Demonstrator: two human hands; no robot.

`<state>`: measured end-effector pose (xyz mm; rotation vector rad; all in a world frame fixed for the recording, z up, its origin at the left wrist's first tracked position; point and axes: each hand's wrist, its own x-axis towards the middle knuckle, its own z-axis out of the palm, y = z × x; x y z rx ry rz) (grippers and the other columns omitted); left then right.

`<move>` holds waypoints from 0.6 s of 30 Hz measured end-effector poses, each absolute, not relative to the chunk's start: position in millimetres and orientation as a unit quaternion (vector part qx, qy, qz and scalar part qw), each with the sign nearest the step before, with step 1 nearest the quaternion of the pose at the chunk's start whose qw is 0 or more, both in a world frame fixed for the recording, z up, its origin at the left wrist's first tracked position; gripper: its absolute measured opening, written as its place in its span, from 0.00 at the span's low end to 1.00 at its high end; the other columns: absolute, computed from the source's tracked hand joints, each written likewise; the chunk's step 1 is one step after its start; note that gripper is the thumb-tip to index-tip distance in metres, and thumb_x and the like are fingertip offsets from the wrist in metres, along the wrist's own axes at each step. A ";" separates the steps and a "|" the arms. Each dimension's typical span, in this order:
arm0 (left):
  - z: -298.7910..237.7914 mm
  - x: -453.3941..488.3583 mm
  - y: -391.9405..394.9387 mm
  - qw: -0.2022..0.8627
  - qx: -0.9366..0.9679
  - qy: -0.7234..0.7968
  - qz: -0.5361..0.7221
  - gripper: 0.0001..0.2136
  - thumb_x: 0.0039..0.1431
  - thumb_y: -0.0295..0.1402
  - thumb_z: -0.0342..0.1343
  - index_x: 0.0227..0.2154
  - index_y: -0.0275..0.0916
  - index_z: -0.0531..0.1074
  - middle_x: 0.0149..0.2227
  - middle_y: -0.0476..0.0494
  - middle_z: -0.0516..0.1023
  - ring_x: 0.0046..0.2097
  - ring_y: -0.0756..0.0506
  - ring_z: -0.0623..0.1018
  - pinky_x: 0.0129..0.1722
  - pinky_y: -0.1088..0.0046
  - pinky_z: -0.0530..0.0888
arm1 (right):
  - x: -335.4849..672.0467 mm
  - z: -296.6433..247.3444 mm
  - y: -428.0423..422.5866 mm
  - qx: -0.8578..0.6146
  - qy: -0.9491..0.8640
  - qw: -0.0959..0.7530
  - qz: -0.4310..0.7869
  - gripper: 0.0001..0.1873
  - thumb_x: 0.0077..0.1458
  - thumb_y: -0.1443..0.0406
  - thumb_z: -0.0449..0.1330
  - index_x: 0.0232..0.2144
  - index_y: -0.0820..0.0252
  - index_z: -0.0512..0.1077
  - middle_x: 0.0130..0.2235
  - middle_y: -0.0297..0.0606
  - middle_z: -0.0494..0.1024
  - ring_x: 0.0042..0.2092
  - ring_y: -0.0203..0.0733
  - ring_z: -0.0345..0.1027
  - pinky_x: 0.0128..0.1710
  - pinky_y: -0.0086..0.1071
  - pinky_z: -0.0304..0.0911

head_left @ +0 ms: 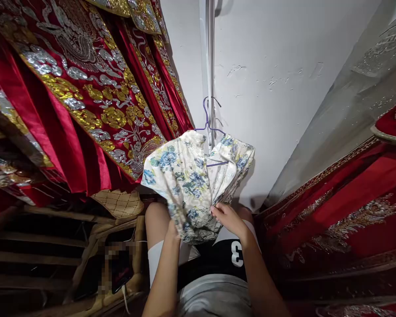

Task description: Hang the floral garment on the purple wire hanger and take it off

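Observation:
A white garment with blue flower print [188, 180] hangs on a purple wire hanger [208, 125] hooked to a metal pipe [210, 66] on the white wall. My right hand [229, 219] pinches the cloth near its lower middle, fingers closed on the fabric. My left hand [172, 229] reaches up under the garment's lower left edge; its fingers are hidden behind the cloth.
Red satin robes with gold and silver embroidery [95, 97] hang close on the left. More red embroidered cloth under clear plastic [343, 198] fills the right. Below left stand a woven basket [119, 202] and wooden shelving [36, 246]. My knees and shorts are beneath the garment.

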<state>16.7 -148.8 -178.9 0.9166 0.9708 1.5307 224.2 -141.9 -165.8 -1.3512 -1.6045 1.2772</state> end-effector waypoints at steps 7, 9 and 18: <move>-195.8 24.6 -139.4 0.575 0.334 0.428 0.612 0.16 0.42 0.40 0.70 0.32 0.37 0.75 0.33 0.43 0.80 0.43 0.39 0.80 0.44 0.65 0.76 | 208.5 -165.7 -136.5 -0.497 -0.596 0.379 0.504 0.11 0.56 0.60 0.54 0.24 0.57 0.67 0.27 0.34 0.74 0.30 0.39 0.66 0.31 0.31 0.57; -203.1 30.0 -137.0 0.470 0.287 0.463 0.694 0.17 0.46 0.40 0.67 0.38 0.39 0.73 0.36 0.44 0.78 0.45 0.41 0.79 0.46 0.67 0.75 | 211.9 -161.3 -135.9 -0.511 -0.581 0.392 0.497 0.11 0.54 0.61 0.54 0.22 0.57 0.66 0.25 0.33 0.72 0.29 0.38 0.64 0.30 0.31 0.56; -219.2 79.2 -150.9 0.222 0.600 0.487 0.595 0.06 0.61 0.32 0.54 0.40 0.40 0.71 0.38 0.42 0.76 0.42 0.42 0.77 0.46 0.66 0.73 | 203.5 -168.8 -139.2 -0.492 -0.564 0.379 0.544 0.09 0.51 0.65 0.54 0.20 0.59 0.68 0.19 0.29 0.67 0.23 0.34 0.59 0.27 0.29 0.54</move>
